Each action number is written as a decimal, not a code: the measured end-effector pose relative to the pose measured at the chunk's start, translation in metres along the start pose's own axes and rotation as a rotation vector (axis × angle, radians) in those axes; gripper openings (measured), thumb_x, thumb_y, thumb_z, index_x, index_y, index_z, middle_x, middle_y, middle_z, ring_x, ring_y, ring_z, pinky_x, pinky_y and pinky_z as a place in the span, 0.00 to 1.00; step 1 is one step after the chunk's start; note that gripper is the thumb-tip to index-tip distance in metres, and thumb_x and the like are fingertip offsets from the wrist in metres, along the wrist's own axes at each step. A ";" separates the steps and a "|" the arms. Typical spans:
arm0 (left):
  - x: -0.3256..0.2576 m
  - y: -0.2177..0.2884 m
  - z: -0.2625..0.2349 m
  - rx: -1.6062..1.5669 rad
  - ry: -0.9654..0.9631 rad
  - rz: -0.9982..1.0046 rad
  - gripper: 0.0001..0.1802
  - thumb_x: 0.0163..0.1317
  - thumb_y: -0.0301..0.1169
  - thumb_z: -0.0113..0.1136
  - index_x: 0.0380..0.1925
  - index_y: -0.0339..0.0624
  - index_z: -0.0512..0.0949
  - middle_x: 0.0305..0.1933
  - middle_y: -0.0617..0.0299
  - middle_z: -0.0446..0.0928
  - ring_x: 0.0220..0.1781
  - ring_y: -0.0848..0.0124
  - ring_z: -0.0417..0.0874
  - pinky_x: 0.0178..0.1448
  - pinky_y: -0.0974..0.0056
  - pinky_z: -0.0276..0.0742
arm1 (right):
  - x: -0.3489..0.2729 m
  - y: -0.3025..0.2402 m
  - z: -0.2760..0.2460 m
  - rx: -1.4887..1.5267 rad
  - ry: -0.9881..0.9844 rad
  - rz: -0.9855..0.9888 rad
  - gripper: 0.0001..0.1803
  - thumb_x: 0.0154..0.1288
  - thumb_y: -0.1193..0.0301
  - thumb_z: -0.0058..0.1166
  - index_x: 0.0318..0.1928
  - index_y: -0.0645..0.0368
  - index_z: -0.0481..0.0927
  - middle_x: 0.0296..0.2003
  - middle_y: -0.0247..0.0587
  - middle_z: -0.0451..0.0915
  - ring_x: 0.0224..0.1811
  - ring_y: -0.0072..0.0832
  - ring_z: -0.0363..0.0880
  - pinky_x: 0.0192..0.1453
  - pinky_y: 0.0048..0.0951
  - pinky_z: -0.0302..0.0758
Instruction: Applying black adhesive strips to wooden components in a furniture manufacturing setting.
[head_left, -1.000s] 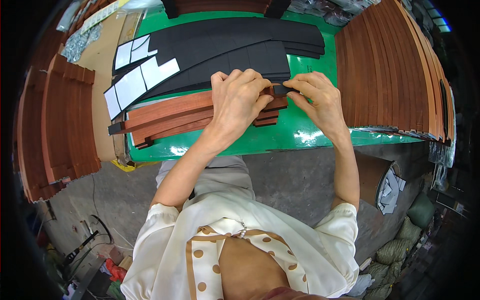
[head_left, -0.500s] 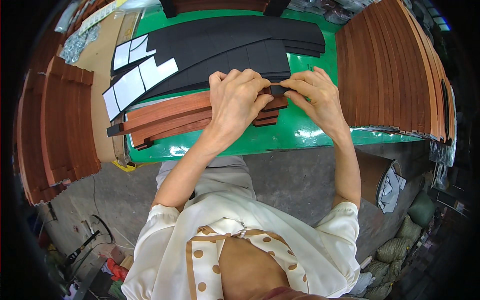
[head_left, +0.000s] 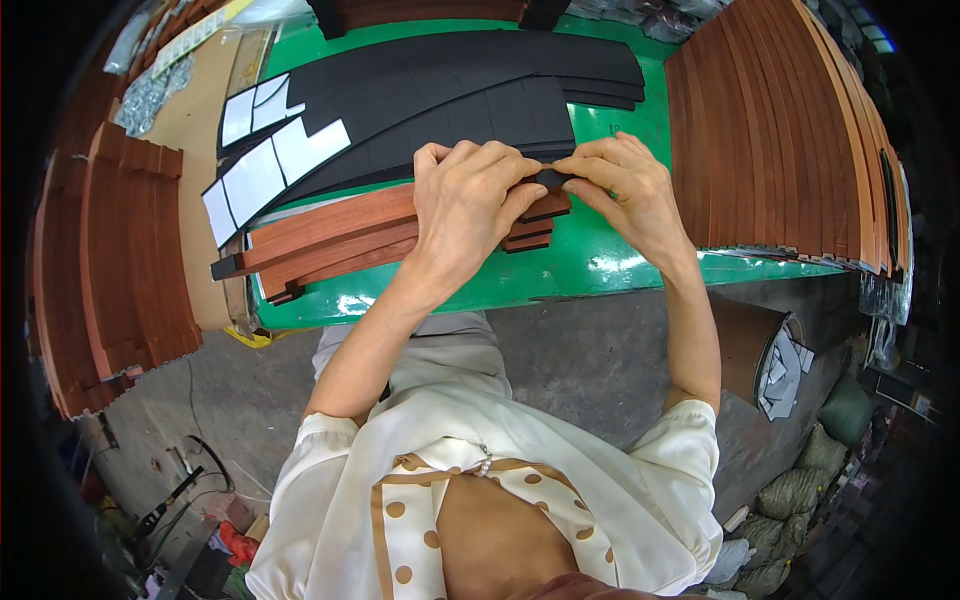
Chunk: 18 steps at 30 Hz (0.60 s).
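A reddish-brown wooden strip [head_left: 340, 220] is lying lengthwise above the near side of the green bench [head_left: 610, 268], its black end piece [head_left: 552, 179] pointing right. The left hand [head_left: 466, 200] is gripping the strip close to this end; the right hand [head_left: 626, 192], just beside it, is pinching the black piece between thumb and fingers. Further strips [head_left: 345, 262] are lying beneath. Black sheets [head_left: 440, 72] are spreading beyond, on the far side, while brown slats [head_left: 770, 150] are standing stacked at right.

Left hand [head_left: 465, 195] grips a brown strip [head_left: 340, 222]; right hand [head_left: 625, 190] pinches its black end [head_left: 550, 179] (over a green table [head_left: 600, 242]).
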<state>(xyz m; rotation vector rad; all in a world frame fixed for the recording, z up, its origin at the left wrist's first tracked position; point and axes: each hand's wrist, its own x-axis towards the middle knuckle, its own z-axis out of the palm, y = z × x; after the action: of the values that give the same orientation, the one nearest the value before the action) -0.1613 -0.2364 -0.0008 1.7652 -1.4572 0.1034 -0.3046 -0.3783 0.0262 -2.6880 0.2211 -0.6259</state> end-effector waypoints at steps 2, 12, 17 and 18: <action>-0.002 0.001 0.000 0.003 0.017 0.005 0.10 0.47 0.34 0.68 0.32 0.49 0.82 0.31 0.72 0.78 0.30 0.72 0.74 0.44 0.61 0.57 | -0.004 -0.004 0.003 0.204 0.007 0.167 0.09 0.53 0.73 0.62 0.37 0.59 0.83 0.34 0.36 0.79 0.39 0.30 0.77 0.46 0.30 0.72; 0.000 -0.004 0.012 0.104 0.096 0.171 0.10 0.45 0.31 0.67 0.31 0.51 0.82 0.26 0.75 0.75 0.26 0.74 0.70 0.36 0.64 0.58 | -0.014 -0.011 0.045 0.693 0.312 0.704 0.13 0.58 0.73 0.61 0.43 0.62 0.76 0.37 0.34 0.78 0.40 0.22 0.76 0.46 0.24 0.74; -0.003 -0.007 0.006 0.182 0.147 0.229 0.11 0.44 0.30 0.64 0.32 0.51 0.82 0.27 0.75 0.75 0.27 0.74 0.72 0.34 0.65 0.60 | -0.012 -0.018 0.062 0.737 0.505 0.633 0.14 0.60 0.76 0.57 0.46 0.60 0.73 0.39 0.33 0.76 0.40 0.20 0.73 0.46 0.23 0.72; -0.004 -0.004 0.003 0.193 0.133 0.228 0.11 0.44 0.32 0.62 0.31 0.52 0.82 0.27 0.75 0.75 0.27 0.74 0.72 0.34 0.64 0.61 | -0.011 -0.018 0.066 0.692 0.546 0.596 0.14 0.61 0.76 0.56 0.47 0.59 0.72 0.39 0.33 0.75 0.40 0.19 0.73 0.45 0.22 0.72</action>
<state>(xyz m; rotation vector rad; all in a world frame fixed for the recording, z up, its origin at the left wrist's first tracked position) -0.1599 -0.2356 -0.0070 1.7003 -1.5881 0.4860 -0.2833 -0.3381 -0.0258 -1.6347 0.7532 -0.9915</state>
